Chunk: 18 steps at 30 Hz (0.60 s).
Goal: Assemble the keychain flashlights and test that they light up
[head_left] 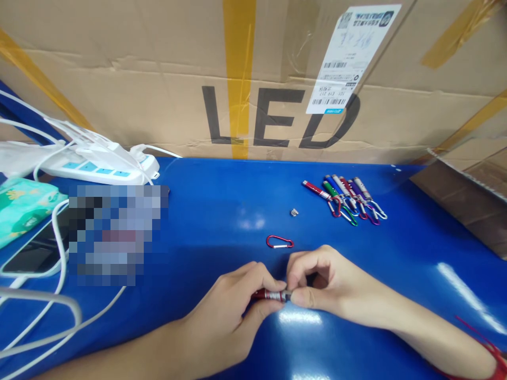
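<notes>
My left hand [233, 303] grips a small red flashlight [272, 295] between thumb and fingers, with the pen-like body lying level just above the blue table. My right hand [330, 282] pinches the flashlight's grey right-hand end. The fingertips hide whether that end piece is separate from the body. Just beyond my hands lies a red carabiner [279, 242] with a silver gate. Farther back rests a small silver metal piece [293, 212], perhaps a cap or spring. To its right is a row of several coloured mini flashlights [344, 191] with carabiners attached.
A large cardboard box [158, 79] marked LED stands along the table's back edge. At left are a white power strip [106, 166], loose white cables [59, 253], a phone [39, 248] and a green tissue pack [26, 208]. Another carton [467, 195] stands at right.
</notes>
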{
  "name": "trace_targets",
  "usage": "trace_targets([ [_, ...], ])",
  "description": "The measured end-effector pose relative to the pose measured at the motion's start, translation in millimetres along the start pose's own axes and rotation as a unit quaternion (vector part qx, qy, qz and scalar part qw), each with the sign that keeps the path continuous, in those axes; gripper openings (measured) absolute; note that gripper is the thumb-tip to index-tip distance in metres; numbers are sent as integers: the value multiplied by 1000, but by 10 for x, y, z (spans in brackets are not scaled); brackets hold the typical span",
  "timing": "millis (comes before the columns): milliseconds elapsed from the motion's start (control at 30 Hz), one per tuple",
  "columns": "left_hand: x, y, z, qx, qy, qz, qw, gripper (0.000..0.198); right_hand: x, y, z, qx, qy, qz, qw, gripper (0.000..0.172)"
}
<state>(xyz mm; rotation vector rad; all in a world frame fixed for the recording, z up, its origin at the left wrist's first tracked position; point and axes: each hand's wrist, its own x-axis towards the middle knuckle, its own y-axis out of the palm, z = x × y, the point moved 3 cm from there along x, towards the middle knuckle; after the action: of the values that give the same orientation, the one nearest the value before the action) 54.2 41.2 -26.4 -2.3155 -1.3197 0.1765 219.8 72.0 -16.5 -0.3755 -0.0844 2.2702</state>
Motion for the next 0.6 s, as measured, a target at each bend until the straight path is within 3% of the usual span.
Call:
trace_targets([
  [300, -8, 14, 2, 66, 71, -4, 995, 14, 12, 13, -15, -15, 24, -73, 997, 27],
  [500, 4, 27, 11, 75, 54, 2, 996, 13, 12, 47, 18, -23, -12, -83, 996, 29],
  [600, 3, 35, 21, 73, 44, 8, 996, 12, 8, 54, 28, 14, -3, -59, 998, 32],
])
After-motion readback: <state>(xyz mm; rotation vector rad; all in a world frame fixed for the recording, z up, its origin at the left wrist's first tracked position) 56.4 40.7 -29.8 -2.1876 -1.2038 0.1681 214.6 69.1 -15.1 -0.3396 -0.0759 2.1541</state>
